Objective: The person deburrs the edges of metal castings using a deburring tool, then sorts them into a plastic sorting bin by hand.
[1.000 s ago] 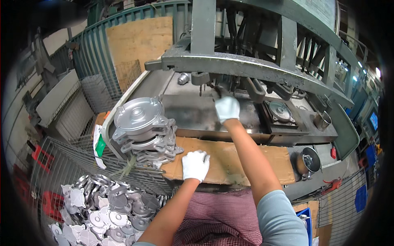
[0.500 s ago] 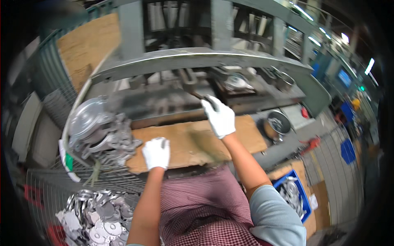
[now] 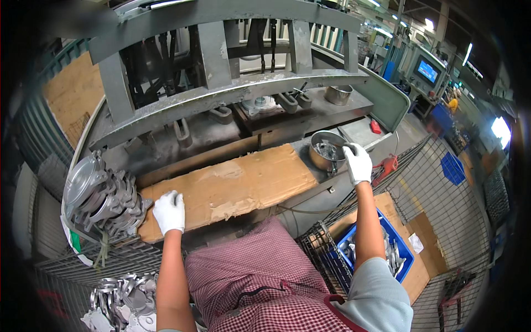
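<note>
White gloves cover both of my hands. Resting over the left part of the cardboard sheet (image 3: 238,180), my left hand (image 3: 168,212) has its fingers curled in; whatever they may hold is hidden. My right hand (image 3: 358,164) reaches out at the right, its fingertips drawn together by the rim of a round metal pot (image 3: 319,157). Whether it touches the rim, or pinches a small thing, I cannot make out. Small silvery pieces (image 3: 327,148) lie inside the pot. To the left of my left hand rises a stack of cast metal parts (image 3: 113,202).
A grey steel frame (image 3: 213,55) spans the bench behind the cardboard. Low at the left, a wire cage holds many metal castings (image 3: 124,301). A blue crate (image 3: 406,260) of parts stands below my right arm. A red object (image 3: 375,126) lies beyond the pot.
My right hand has moved from above the back of the cardboard rightward to the pot. My left hand remains over the cardboard, nearer its left end. The view has turned right.
</note>
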Motion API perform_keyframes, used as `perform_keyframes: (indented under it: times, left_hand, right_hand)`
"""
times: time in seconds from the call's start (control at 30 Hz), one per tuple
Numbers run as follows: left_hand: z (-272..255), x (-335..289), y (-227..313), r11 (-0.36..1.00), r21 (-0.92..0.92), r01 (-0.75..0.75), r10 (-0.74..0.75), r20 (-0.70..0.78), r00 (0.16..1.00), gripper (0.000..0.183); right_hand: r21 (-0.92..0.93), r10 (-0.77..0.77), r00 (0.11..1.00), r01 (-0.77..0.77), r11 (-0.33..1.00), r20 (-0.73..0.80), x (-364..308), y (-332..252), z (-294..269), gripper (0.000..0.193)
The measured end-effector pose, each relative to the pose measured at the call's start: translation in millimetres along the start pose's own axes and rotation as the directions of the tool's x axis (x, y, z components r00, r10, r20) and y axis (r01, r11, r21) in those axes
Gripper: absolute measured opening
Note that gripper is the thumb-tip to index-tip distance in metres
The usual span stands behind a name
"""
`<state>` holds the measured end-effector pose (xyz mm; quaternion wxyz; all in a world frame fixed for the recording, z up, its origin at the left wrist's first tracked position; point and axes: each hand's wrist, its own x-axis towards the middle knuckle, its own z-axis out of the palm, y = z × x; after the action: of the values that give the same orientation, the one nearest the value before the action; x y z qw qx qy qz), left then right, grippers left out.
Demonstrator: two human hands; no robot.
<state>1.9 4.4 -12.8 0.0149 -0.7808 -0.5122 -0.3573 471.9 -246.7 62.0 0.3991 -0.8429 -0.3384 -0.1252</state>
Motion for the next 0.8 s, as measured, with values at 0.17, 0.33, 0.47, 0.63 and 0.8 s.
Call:
perform_keyframes:
  times: [0.17,0.33,0.47,0.63,0.8]
  left_hand:
    - [-2,2,1,1.000,0.013,-0.001,0.001,0.024,1.000,0.023]
    - [0,1,0,0.999,-0.020,0.044,-0.045,-0.010,0.999,0.029]
    - [0,2,3,0.996,0.002,0.087,-0.087,-0.115,0.990,0.036]
    - [-6,6,4,0.988,0.097,0.120,-0.138,0.202,0.970,0.036]
    - [-6,5,8,0.986,0.158,0.061,-0.061,-0.005,0.998,0.028]
  right_hand:
    - [-0.201,0.001,0.980,0.040,0.979,0.199,2,18,-3,0.055]
    - [-0.155,0.072,0.997,-0.076,0.985,-0.030,-1,53,-6,0.055]
    - [-0.219,0.151,0.976,-0.184,0.958,-0.159,1,69,6,0.054]
    - [-0.192,0.149,0.970,-0.186,0.964,-0.192,-1,75,10,0.054]
    - [-0.218,0.115,0.970,-0.161,0.963,-0.212,-1,76,10,0.052]
